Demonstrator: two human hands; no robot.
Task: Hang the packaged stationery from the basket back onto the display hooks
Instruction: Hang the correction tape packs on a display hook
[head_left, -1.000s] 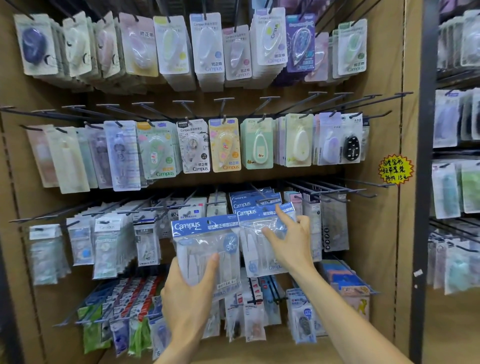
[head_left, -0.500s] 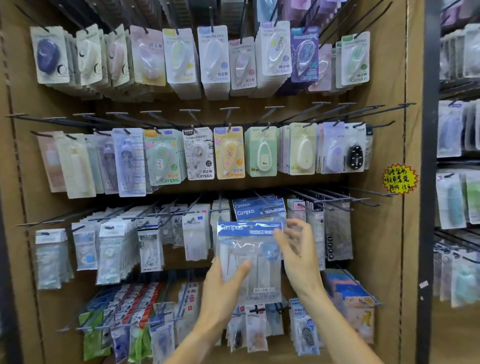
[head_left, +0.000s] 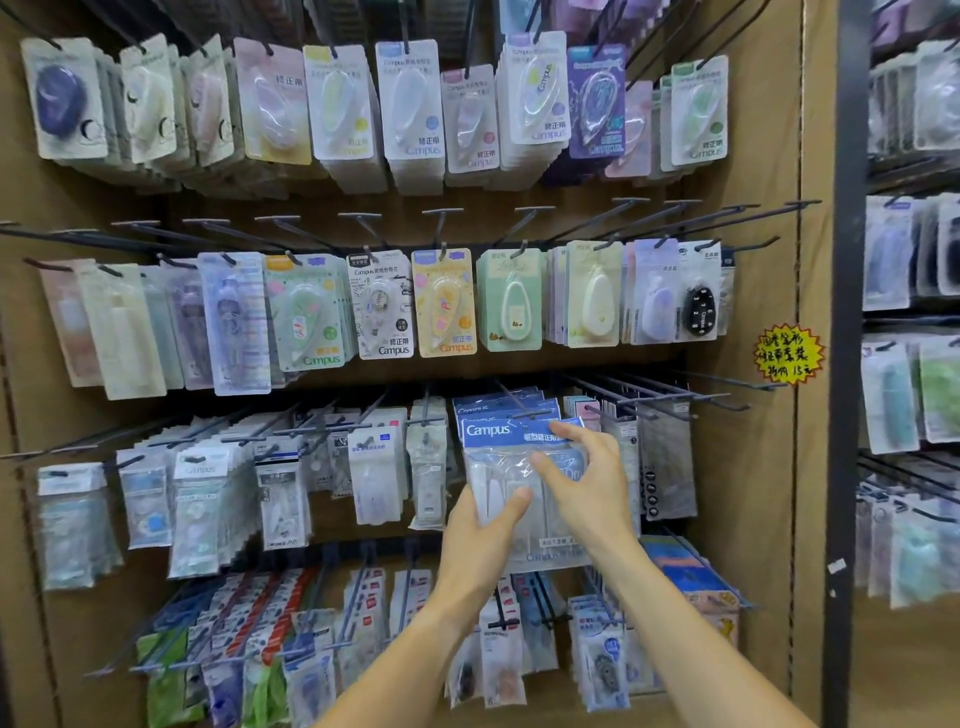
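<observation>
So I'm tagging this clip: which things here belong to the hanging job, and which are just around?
In the job:
left hand
right hand
blue-topped packet both hold
hook above it

Just around:
yellow price sign
black egg-shaped item
purple card

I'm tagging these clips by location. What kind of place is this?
Most likely a stationery shop aisle: a pegboard wall of metal display hooks hung with carded correction tapes, plus a yellow handwritten price sticker.
</observation>
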